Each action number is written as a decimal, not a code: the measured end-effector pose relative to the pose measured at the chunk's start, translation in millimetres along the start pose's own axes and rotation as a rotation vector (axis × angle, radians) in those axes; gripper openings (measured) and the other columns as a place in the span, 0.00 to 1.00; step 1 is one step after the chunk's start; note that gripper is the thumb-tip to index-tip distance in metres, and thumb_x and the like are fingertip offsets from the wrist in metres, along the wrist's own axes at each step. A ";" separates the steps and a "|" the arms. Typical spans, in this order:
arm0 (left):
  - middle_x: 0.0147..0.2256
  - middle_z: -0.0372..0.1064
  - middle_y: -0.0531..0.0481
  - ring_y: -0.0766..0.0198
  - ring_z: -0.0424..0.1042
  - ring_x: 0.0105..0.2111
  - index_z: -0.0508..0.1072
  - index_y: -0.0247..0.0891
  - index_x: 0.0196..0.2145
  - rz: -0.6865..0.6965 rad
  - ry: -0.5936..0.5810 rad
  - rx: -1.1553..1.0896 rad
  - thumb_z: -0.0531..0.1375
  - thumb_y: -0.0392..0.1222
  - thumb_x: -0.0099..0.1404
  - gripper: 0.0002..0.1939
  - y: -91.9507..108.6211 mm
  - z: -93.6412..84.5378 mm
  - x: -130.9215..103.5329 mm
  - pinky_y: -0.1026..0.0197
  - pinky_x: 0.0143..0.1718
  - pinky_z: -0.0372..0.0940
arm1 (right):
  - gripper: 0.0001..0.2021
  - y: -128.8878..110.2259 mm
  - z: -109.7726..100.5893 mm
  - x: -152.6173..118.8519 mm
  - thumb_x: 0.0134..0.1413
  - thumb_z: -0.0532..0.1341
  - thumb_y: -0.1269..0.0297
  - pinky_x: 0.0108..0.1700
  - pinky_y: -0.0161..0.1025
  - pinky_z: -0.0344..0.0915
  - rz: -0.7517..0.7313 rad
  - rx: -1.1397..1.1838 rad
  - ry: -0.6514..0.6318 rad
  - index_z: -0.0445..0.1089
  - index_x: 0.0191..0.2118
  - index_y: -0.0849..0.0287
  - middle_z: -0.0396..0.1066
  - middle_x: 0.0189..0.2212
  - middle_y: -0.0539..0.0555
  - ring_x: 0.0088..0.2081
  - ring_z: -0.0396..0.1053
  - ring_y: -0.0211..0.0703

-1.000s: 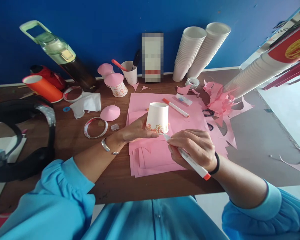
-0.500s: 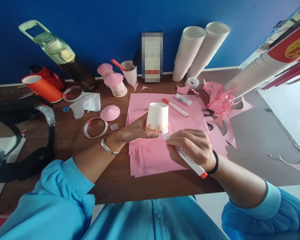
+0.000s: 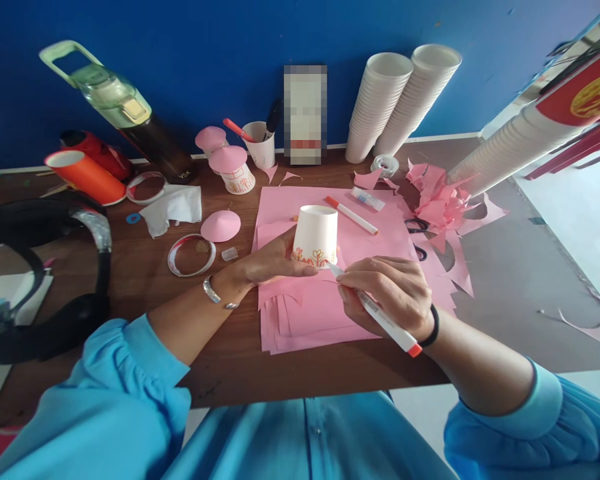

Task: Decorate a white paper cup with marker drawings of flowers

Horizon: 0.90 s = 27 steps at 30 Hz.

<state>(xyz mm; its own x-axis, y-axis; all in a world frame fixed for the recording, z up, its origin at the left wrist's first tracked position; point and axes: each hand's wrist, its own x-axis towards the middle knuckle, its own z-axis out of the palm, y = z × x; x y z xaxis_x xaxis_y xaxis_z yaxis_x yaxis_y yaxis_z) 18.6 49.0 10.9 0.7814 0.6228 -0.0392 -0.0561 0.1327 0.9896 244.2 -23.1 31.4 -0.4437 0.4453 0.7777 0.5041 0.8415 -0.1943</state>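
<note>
My left hand (image 3: 280, 259) is wrapped round a white paper cup (image 3: 315, 230), held upside down above pink paper sheets (image 3: 320, 313). Orange and yellow flower drawings run along the cup's lower rim. In my right hand (image 3: 387, 293) is a white marker with an orange end (image 3: 397, 337), its tip at the drawn rim. Behind the cup, another marker with an orange cap (image 3: 353, 217) and a glue tube (image 3: 368, 199) lie on the paper. To the left stand decorated cups with pink cone tops (image 3: 237, 179); one pink cone (image 3: 221, 227) lies loose.
Tall stacks of white cups (image 3: 380, 100) lean at the back. A phone (image 3: 305, 117), its screen blurred, stands against the blue wall. Pink scraps (image 3: 443, 200) and scissors (image 3: 420, 252) lie at right. Tape rings (image 3: 191, 256), a bottle (image 3: 155, 143) and black headphones (image 3: 45, 333) are at left.
My right hand and the marker have shifted slightly right along the cup's rim. The left hand and the cup have stayed almost in place.
</note>
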 end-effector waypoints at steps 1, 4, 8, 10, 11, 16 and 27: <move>0.50 0.79 0.42 0.50 0.79 0.52 0.76 0.40 0.53 0.003 0.007 0.001 0.74 0.51 0.61 0.26 0.0 -0.1 -0.3 0.47 0.55 0.72 | 0.09 0.0 -0.8 0.1 0.61 0.63 0.78 0.29 0.36 0.75 -0.002 0.002 0.005 0.69 0.42 0.56 0.76 0.26 0.48 0.25 0.75 0.38; 0.49 0.79 0.41 0.50 0.78 0.51 0.76 0.40 0.52 0.027 -0.004 -0.016 0.74 0.56 0.60 0.28 -4.2 -2.5 -0.1 0.47 0.54 0.73 | 0.09 0.2 -2.0 0.4 0.61 0.63 0.78 0.28 0.36 0.75 0.002 -0.007 0.013 0.69 0.42 0.55 0.76 0.26 0.48 0.25 0.75 0.38; 0.49 0.79 0.39 0.49 0.78 0.49 0.77 0.38 0.52 0.025 -0.007 -0.020 0.74 0.59 0.59 0.30 -12.9 -7.1 1.6 0.44 0.55 0.72 | 0.09 0.7 -1.1 0.1 0.61 0.63 0.78 0.28 0.36 0.75 0.001 -0.001 0.005 0.68 0.42 0.56 0.76 0.26 0.48 0.25 0.75 0.38; 0.49 0.78 0.38 0.48 0.78 0.49 0.77 0.37 0.52 0.018 -0.002 -0.022 0.75 0.60 0.58 0.32 -14.4 -8.1 1.9 0.42 0.55 0.71 | 0.09 0.9 -0.6 0.0 0.61 0.63 0.78 0.29 0.36 0.75 -0.005 0.003 0.002 0.69 0.42 0.57 0.76 0.26 0.48 0.25 0.76 0.38; 0.49 0.78 0.38 0.47 0.78 0.50 0.77 0.37 0.52 0.012 -0.004 -0.023 0.75 0.59 0.58 0.32 -14.3 -8.3 1.8 0.42 0.56 0.71 | 0.09 1.0 -0.5 0.0 0.61 0.63 0.78 0.29 0.36 0.75 -0.006 0.002 0.001 0.69 0.41 0.57 0.76 0.26 0.48 0.25 0.76 0.38; 0.50 0.78 0.39 0.48 0.78 0.51 0.76 0.37 0.55 0.007 -0.024 -0.009 0.74 0.57 0.61 0.31 -11.8 -8.1 0.4 0.42 0.57 0.71 | 0.08 1.4 -0.7 0.2 0.61 0.62 0.78 0.28 0.36 0.75 -0.012 0.004 -0.004 0.69 0.41 0.57 0.77 0.26 0.49 0.25 0.76 0.39; 0.50 0.80 0.40 0.49 0.78 0.53 0.75 0.38 0.58 0.028 -0.046 -0.048 0.73 0.47 0.64 0.27 -16.1 -8.3 1.3 0.46 0.56 0.73 | 0.09 1.2 0.6 -0.1 0.61 0.63 0.78 0.28 0.36 0.74 -0.027 -0.011 -0.017 0.69 0.42 0.57 0.76 0.27 0.49 0.26 0.75 0.38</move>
<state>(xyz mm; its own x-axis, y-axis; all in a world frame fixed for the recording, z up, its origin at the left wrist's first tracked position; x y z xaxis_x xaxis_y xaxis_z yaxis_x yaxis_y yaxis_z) 15.3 54.0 -6.2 0.8068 0.5908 -0.0044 -0.1068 0.1531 0.9824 244.4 -22.0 30.7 -0.4694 0.4278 0.7724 0.5003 0.8497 -0.1666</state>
